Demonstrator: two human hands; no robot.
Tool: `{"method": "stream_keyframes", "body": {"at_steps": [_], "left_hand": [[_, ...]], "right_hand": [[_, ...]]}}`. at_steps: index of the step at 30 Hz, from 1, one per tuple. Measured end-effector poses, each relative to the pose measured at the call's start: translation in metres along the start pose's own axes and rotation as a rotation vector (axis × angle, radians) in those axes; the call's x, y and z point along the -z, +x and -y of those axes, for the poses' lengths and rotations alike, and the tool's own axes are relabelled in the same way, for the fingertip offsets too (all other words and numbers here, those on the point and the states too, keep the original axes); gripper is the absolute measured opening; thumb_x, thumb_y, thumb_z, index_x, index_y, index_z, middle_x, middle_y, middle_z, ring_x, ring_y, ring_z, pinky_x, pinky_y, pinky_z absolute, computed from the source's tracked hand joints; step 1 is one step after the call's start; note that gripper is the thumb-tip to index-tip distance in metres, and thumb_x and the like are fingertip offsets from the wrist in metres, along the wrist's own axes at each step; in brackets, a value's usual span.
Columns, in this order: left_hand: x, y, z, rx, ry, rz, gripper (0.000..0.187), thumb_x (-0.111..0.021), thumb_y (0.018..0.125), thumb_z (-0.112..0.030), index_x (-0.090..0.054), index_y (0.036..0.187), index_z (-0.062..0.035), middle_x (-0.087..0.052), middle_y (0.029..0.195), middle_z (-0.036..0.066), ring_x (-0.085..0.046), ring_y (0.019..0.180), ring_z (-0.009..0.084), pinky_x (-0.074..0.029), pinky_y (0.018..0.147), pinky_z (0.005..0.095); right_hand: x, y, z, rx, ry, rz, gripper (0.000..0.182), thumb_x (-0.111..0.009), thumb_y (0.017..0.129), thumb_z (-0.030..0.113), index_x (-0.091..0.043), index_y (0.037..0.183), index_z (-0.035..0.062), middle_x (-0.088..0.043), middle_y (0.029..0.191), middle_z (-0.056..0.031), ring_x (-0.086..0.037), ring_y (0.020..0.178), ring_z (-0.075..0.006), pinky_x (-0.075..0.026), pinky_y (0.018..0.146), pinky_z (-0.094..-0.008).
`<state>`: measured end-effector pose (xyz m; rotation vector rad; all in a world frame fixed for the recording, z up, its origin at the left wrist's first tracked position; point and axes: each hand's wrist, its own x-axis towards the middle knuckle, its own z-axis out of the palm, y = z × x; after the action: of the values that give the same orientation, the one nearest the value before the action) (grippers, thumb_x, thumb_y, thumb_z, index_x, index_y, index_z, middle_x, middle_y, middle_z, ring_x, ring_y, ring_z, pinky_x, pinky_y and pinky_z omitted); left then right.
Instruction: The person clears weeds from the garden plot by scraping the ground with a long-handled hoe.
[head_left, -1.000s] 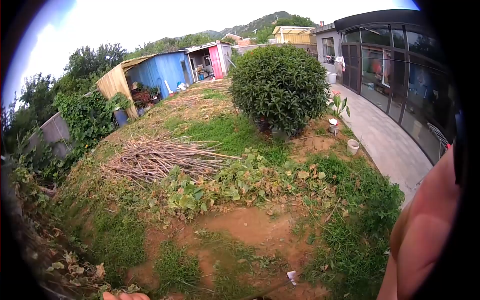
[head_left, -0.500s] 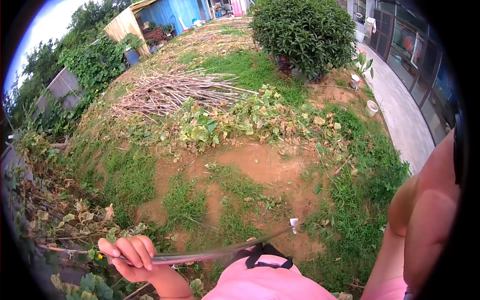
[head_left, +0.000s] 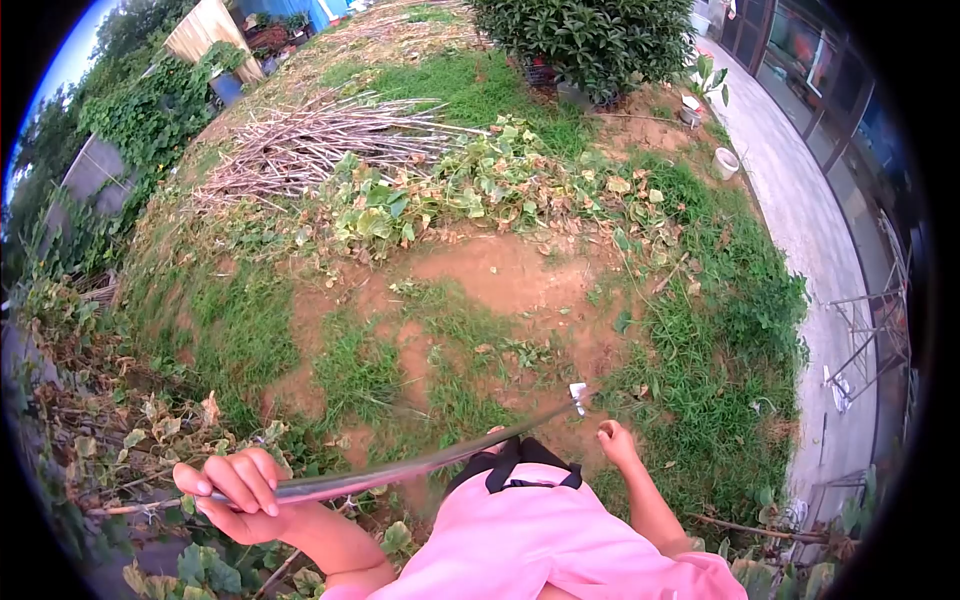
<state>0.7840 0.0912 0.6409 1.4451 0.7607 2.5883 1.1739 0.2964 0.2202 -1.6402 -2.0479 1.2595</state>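
Observation:
My left hand [head_left: 235,495] is closed round one end of a long, thin, dark pole [head_left: 400,468] at the lower left. The pole curves across in front of my pink shirt [head_left: 520,525], and its far end lies near a small white tag [head_left: 578,392]. My right hand [head_left: 615,440] is low over the soil and grass, just below and right of that tag, apart from the pole. Its fingers are curled in; whether they pinch something too small to see is unclear.
A heap of dry sticks [head_left: 320,145] lies beyond wilted vines [head_left: 470,195]. A leafy bush [head_left: 600,45] stands at the top. A concrete path [head_left: 790,210] runs along the right, with a white pot [head_left: 726,162] beside it and a metal frame [head_left: 870,335] on it.
My right arm, raised close at the right edge before, is now down with the hand near the pole's far end. The view has tilted downward. My left hand still holds the pole.

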Motion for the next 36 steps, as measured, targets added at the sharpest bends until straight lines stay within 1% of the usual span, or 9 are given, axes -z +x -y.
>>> {"method": "stream_keyframes", "body": {"at_steps": [2, 4, 7, 9, 11, 13, 15, 24, 36], "left_hand": [[-0.002, 0.003, 0.003, 0.011, -0.003, 0.017, 0.014, -0.042, 0.094, -0.020, -0.036, 0.091, -0.0082, -0.041, 0.055, 0.001, -0.044, 0.040, 0.0098, -0.036, 0.046, 0.0252], [-0.005, 0.005, 0.007, 0.024, -0.015, 0.027, 0.014, -0.042, 0.093, -0.020, -0.036, 0.091, -0.0080, -0.041, 0.056, 0.001, -0.043, 0.040, 0.0099, -0.037, 0.047, 0.0255], [-0.009, 0.009, 0.012, 0.030, -0.046, 0.056, 0.014, -0.043, 0.093, -0.019, -0.036, 0.091, -0.0076, -0.041, 0.057, 0.002, -0.044, 0.040, 0.0107, -0.038, 0.048, 0.0260], [-0.010, 0.009, 0.014, 0.027, -0.058, 0.059, 0.014, -0.043, 0.093, -0.020, -0.036, 0.091, -0.0074, -0.041, 0.057, 0.002, -0.044, 0.041, 0.0110, -0.038, 0.048, 0.0262], [-0.013, 0.012, 0.017, 0.029, -0.074, 0.084, 0.013, -0.039, 0.094, -0.018, -0.040, 0.090, -0.0058, -0.040, 0.058, 0.001, -0.041, 0.040, 0.0091, -0.032, 0.047, 0.0246], [-0.013, 0.013, 0.019, 0.036, -0.087, 0.097, 0.012, -0.038, 0.094, -0.017, -0.040, 0.090, -0.0056, -0.040, 0.058, 0.001, -0.041, 0.040, 0.0090, -0.031, 0.047, 0.0245], [-0.014, 0.013, 0.019, 0.038, -0.089, 0.100, 0.012, -0.038, 0.094, -0.017, -0.040, 0.091, -0.0055, -0.040, 0.059, 0.001, -0.040, 0.041, 0.0092, -0.031, 0.047, 0.0245], [-0.002, 0.005, 0.007, 0.042, -0.065, 0.063, 0.014, -0.042, 0.094, -0.020, -0.037, 0.092, -0.0067, -0.040, 0.058, 0.002, -0.043, 0.042, 0.0111, -0.036, 0.050, 0.0266], [0.019, -0.004, -0.004, 0.042, -0.046, 0.036, 0.013, -0.043, 0.093, -0.019, -0.037, 0.091, -0.0082, -0.043, 0.058, 0.002, -0.046, 0.042, 0.0108, -0.038, 0.049, 0.0266]], "right_hand": [[-0.041, -0.037, -0.092, -0.212, -0.099, 0.164, 0.025, -0.058, 0.076, 0.018, -0.059, 0.094, 0.0001, -0.065, 0.083, -0.0118, -0.062, 0.077, -0.0236, -0.049, 0.069, -0.0336], [-0.074, -0.075, -0.177, -0.588, -0.100, 0.306, 0.022, -0.058, 0.073, 0.017, -0.062, 0.087, -0.0002, -0.064, 0.080, -0.0126, -0.063, 0.070, -0.0228, -0.049, 0.061, -0.0346], [-0.061, -0.114, -0.177, -0.722, -0.240, 0.289, 0.016, -0.059, 0.073, 0.015, -0.063, 0.080, 0.0014, -0.064, 0.079, -0.0126, -0.063, 0.068, -0.0209, -0.048, 0.059, -0.0354], [-0.057, -0.122, -0.191, -0.639, 0.014, 0.320, 0.016, -0.056, 0.079, 0.015, -0.059, 0.092, 0.0047, -0.063, 0.082, -0.0118, -0.063, 0.069, -0.0217, -0.046, 0.055, -0.0406], [-0.043, -0.108, -0.155, -0.937, 0.461, 0.078, 0.018, -0.054, 0.083, 0.015, -0.056, 0.098, 0.0070, -0.062, 0.084, -0.0105, -0.062, 0.069, -0.0221, -0.045, 0.053, -0.0426], [-0.034, -0.090, -0.143, -0.902, 0.434, 0.059, 0.021, -0.050, 0.086, 0.017, -0.051, 0.105, 0.0085, -0.062, 0.084, -0.0082, -0.061, 0.066, -0.0208, -0.044, 0.051, -0.0429], [-0.041, -0.063, -0.161, -0.847, 0.513, -0.011, 0.019, -0.050, 0.087, 0.019, -0.051, 0.103, 0.0082, -0.061, 0.084, -0.0063, -0.059, 0.065, -0.0181, -0.042, 0.049, -0.0370], [-0.017, -0.016, -0.061, -0.663, 0.468, 0.050, 0.024, -0.050, 0.087, 0.019, -0.052, 0.108, 0.0067, -0.062, 0.085, -0.0068, -0.060, 0.067, -0.0156, -0.042, 0.052, -0.0305], [-0.052, -0.061, -0.141, -0.803, 0.461, 0.042, 0.014, -0.049, 0.086, 0.013, -0.050, 0.097, 0.0034, -0.062, 0.080, -0.0112, -0.061, 0.058, -0.0202, -0.046, 0.046, -0.0345]]}}
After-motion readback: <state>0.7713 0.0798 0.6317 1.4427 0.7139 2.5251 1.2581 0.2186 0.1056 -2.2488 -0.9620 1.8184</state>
